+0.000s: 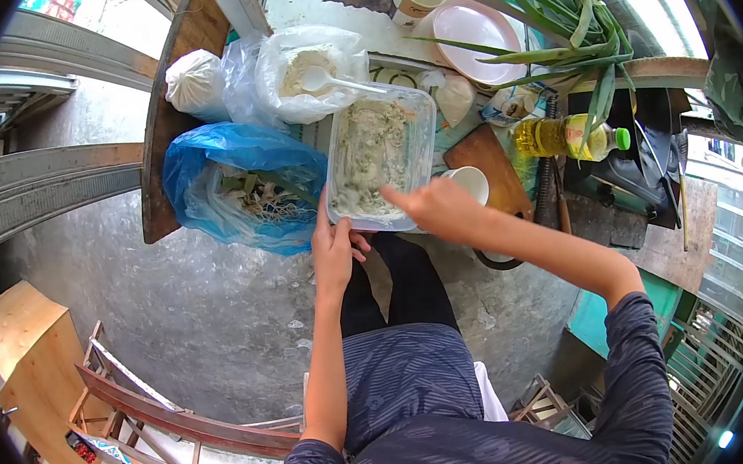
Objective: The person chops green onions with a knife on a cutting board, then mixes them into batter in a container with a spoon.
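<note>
A clear rectangular plastic container [379, 147] holds a pale, floury mixture with green bits. My left hand [334, 251] grips its near left corner, thumb at the rim and fingers underneath. Over the container's near right side is my right hand [434, 207], its fingers curled and one finger at the mixture; whether it holds something is too blurred to tell. Left of the container lies an open blue plastic bag [195, 181] with roots and green scraps inside. Behind it, a clear bag of flour [308, 65] has a white spoon [332, 80] in it.
A white cup [470, 184] and a brown cutting board [491, 164] are right of the container. Farther right lie an oil bottle [571, 138] and long green leaves [578, 19]. Pink-white plates [478, 37] stand at the back. A tied white bag [193, 84] sits at the left edge.
</note>
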A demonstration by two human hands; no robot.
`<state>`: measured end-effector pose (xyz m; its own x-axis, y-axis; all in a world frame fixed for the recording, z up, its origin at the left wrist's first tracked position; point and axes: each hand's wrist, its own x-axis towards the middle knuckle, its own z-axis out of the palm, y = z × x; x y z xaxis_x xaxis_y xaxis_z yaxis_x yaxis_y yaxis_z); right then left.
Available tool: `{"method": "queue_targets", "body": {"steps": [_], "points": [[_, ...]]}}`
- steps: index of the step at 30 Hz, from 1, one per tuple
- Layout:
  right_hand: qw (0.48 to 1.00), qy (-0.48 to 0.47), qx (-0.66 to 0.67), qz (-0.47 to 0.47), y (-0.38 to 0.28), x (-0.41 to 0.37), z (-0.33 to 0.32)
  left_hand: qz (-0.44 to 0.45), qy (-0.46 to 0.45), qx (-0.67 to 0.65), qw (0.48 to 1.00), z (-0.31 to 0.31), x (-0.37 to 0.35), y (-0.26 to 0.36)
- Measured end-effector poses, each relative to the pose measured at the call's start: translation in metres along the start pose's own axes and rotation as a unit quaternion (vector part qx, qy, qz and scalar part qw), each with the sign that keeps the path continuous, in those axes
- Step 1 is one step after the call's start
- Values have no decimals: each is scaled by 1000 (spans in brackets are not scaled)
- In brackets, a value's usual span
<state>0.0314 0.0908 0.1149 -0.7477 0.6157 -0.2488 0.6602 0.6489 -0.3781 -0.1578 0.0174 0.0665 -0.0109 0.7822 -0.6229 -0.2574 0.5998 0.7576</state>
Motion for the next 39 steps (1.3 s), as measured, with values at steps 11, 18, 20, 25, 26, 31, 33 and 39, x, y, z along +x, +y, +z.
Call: {"method": "queue_targets", "body": {"steps": [11,18,20,25,26,31,33,39], "points": [[985,13,-126,119,58,3,-36,-1,8,-14,1000,0,-2,-1],[998,31,-10,44,9,5,5,-3,9,-8,1000,0,0,1],[999,11,-3,35,2,-5,4,-6,7,-11,1000,0,-1,1],[980,27,-90,177,27,-1,-28,-9,1,-19,1000,0,-2,3],[979,55,-93,174,36,6,-26,-10,2,-13,1000,0,-2,3],[977,131,-53,158,27,41,9,-18,0,0,1000,2,-3,6],[981,131,-34,142,13,41,14,-16,-1,-13,1000,3,0,5],[999,9,-3,39,-6,-19,7,0,6,-9,1000,6,-3,2]]}}
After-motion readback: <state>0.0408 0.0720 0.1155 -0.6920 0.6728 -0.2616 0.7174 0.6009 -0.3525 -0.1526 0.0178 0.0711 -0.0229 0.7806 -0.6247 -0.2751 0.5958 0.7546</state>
